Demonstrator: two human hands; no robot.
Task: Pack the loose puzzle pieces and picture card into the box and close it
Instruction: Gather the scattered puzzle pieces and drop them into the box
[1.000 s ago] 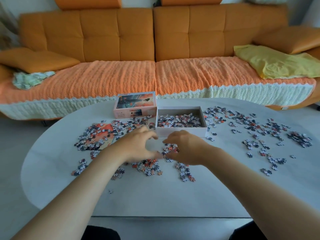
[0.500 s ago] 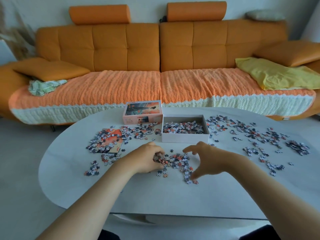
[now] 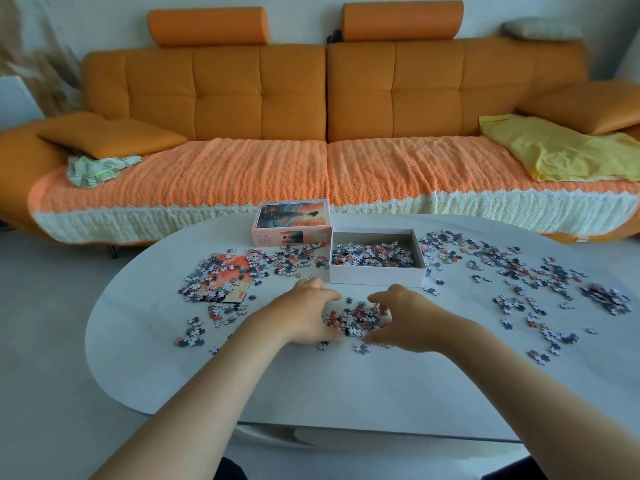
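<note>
So in the last half second both hands closed in: left hand (image 3: 304,315) and right hand (image 3: 403,320) now cup a tight heap of puzzle pieces (image 3: 356,318) on the surface (image 3: 311,386), fingers curled, not yet lifting. Scoop looks next, into the open box (image 3: 375,275) just behind. Picture card (image 3: 230,275) is half-buried on the left.

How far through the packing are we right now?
Early. Done: the open box holds one layer of pieces. In hand: left hand and right hand cup a small heap. Left: scattered pieces, the picture card and the lid.
</note>
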